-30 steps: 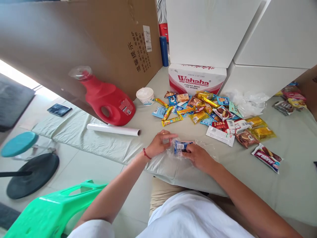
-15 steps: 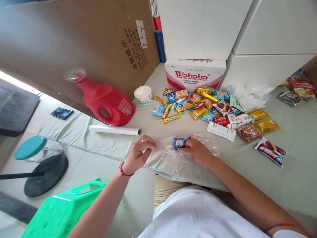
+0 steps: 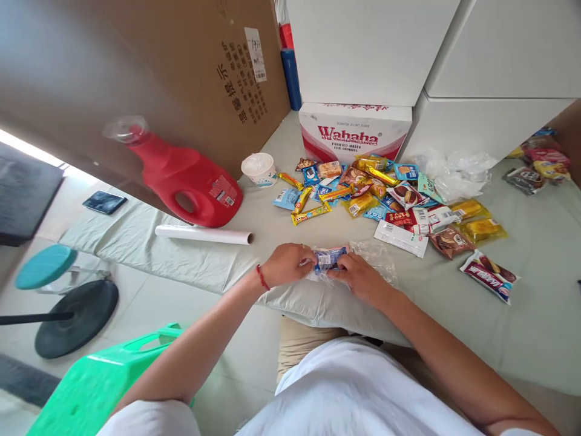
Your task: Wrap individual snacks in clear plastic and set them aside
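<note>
A small blue snack packet [image 3: 327,259] with a white barcode label lies near the table's front edge, on a sheet of clear plastic film [image 3: 379,257]. Part of the film now covers the packet's left side. My left hand [image 3: 290,264], wearing a red bracelet, is closed at that left end, its fingertips pinching the film. At the packet's right end, my right hand [image 3: 365,280] is closed with thumb and fingers pressed on it. The packet's ends are partly hidden by my fingers.
Behind is a heap of wrapped snacks [image 3: 358,188] before a Wahaha carton [image 3: 356,134]. To the left are a white roll [image 3: 204,235], a red detergent jug [image 3: 195,181] and a paper cup [image 3: 259,172]. A snack bar [image 3: 489,275] lies to the right.
My left hand has moved right to the packet and drawn film over its left side. My right hand stays on the packet. The view has shifted slightly.
</note>
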Demonstrator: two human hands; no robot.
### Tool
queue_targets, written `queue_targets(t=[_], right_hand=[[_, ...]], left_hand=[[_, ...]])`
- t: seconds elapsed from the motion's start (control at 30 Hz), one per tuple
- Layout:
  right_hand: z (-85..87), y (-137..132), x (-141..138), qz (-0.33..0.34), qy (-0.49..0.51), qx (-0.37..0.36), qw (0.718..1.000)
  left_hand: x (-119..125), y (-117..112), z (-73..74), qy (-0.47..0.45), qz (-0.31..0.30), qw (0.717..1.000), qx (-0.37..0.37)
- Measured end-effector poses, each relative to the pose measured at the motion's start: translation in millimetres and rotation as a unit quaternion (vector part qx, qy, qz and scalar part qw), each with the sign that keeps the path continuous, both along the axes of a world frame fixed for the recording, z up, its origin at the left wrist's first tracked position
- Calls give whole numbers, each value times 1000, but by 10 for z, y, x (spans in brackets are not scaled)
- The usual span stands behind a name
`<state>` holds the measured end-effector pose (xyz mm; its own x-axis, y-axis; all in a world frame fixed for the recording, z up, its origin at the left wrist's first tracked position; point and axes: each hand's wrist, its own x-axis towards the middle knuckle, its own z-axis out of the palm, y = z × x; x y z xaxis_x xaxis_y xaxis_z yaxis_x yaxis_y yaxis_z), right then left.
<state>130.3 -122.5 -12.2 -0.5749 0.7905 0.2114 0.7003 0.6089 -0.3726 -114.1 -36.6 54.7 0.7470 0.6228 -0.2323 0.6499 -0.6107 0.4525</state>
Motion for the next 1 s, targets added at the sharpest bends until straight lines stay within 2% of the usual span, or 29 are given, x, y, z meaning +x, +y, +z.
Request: queue_targets(t=[0.1, 0.17, 0.2, 0.27, 0.33, 0.43, 0.53, 0.63, 0.73, 0.9, 1.0], right_hand=[[-23, 23, 1, 2, 18, -9, 1000], [-35, 36, 4, 6, 26, -11, 1000], [-38, 40, 6, 8, 31, -11, 999], [-39, 46, 6, 10, 39, -13, 999], [-38, 49, 2, 7, 41, -15, 999], [-39, 52, -3, 0, 40, -20, 999], [-47, 52, -1, 5, 36, -23, 999], [-59, 54, 8, 10, 26, -22, 999], [-62, 61, 21, 11, 32, -29, 999], [-41, 81, 39, 21, 67, -57, 996], [-39, 96, 33, 16, 76, -66, 995]], left_hand=[[-290, -72, 14, 124, -50, 991, -33], [-445, -107, -4, 154, -46, 985, -65], [-492, -122, -20, 129, -14, 989, -67], [-500, -156, -68, 9, 101, 994, -37], [-403, -201, -144, -127, 208, 970, -18], [-165, -272, -290, -243, 249, 936, -56], [-15, -306, -415, -267, 282, 920, -56], [-65, -299, -485, -290, 243, 923, -70], [-270, -272, -514, -313, 193, 928, -69], [-675, -203, -479, -206, 90, 974, 0], [-821, -141, -379, -166, 71, 983, 32]])
